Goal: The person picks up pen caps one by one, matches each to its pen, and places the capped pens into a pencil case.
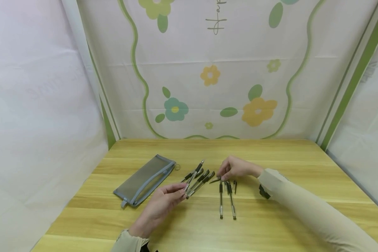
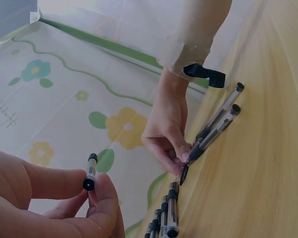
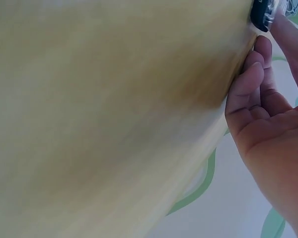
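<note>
In my left hand (image 1: 163,201), thumb and fingers pinch the rear end of a clear-barrelled pen (image 1: 197,169). Its bare metal tip points up and away. My right hand (image 1: 234,167) is low over the table, fingertips pinching a small black pen cap (image 2: 184,174), partly hidden by the fingers. Two uncapped-looking pens (image 1: 231,203) lie side by side just below that hand, with more small black caps (image 1: 235,187) beside them. Several black-capped pens (image 1: 204,180) lie slanted together between the hands, close to the left fingertips.
A grey mesh zip pencil case (image 1: 141,180) with a ring on its zip lies left of the pens. The wooden table (image 1: 271,224) is bordered by white cloth walls (image 1: 189,45) with printed flowers at the back and sides.
</note>
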### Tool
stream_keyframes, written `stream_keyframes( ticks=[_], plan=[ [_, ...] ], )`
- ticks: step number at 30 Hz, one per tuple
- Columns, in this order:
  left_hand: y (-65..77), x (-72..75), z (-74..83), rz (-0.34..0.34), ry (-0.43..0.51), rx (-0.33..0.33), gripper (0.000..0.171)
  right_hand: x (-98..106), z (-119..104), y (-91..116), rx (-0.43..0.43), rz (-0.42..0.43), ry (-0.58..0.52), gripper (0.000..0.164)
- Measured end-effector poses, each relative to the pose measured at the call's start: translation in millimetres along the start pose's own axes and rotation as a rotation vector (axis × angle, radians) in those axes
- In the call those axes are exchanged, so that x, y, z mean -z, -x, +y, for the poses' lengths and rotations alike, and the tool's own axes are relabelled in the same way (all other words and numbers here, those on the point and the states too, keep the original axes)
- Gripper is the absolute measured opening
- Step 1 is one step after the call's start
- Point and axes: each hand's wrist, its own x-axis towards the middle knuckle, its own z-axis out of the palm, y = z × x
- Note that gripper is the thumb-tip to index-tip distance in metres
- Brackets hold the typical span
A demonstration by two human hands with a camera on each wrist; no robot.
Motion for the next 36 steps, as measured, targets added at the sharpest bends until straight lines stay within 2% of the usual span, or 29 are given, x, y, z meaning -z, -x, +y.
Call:
stream_keyframes(
  ticks=[10, 18, 27, 36],
  plan=[
    [0.6, -0.7, 2.2, 0.002, -0.002, 0.0, 0.033, -1.1, -4.8, -0.4, -0.026, 0.003, 0.002, 0.022],
    [1.4, -0.7, 0.9, 0.0, -0.01, -0.006, 0.033, -4.9, -6.7, -3.6, -0.015, 0.017, -0.006, 0.023],
    [1.2, -1.2, 0.9, 0.017, 0.001, 0.006, 0.031, -5.8, -7.5, -5.2, 0.012, 0.032, -0.005, 0.016],
    [1.8, -1.0, 1.0, 0.017, -0.003, 0.013, 0.033, -7.2, -6.9, -5.7, 0.001, 0.025, 0.0, 0.012]
  ],
)
